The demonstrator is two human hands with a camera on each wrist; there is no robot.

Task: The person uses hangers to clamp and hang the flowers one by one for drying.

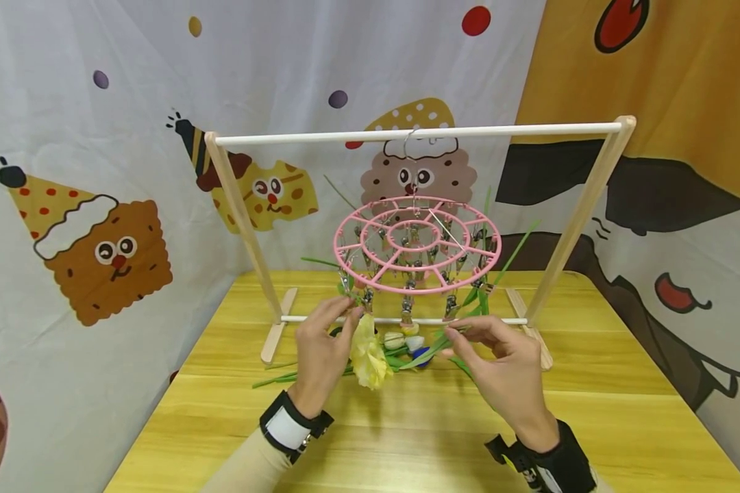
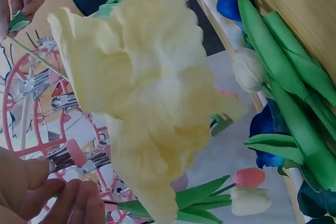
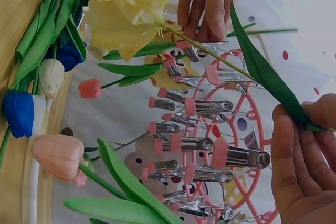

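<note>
A yellow flower (image 1: 370, 352) hangs head down near my left hand (image 1: 325, 349). Its stem (image 3: 210, 53) runs across to my right hand (image 3: 310, 156), whose thumb and fingers pinch the stem end and a long green leaf (image 3: 262, 72). At the pink round clip hanger (image 1: 419, 291), my left thumb and fingers pinch a metal clip (image 2: 65, 156) with pink pads. The large petals cover much of the left wrist view. A pink tulip (image 3: 58, 156) and a smaller coral tulip (image 3: 89, 88) hang from the hanger among several clips.
The hanger hooks onto the white bar (image 1: 499, 130) of a wooden stand (image 1: 582, 212). Blue tulips (image 3: 18, 114) and white tulips (image 2: 248, 69) with green leaves lie on the wooden table (image 1: 407, 431) under the hanger. A printed cloth (image 1: 129, 123) hangs behind.
</note>
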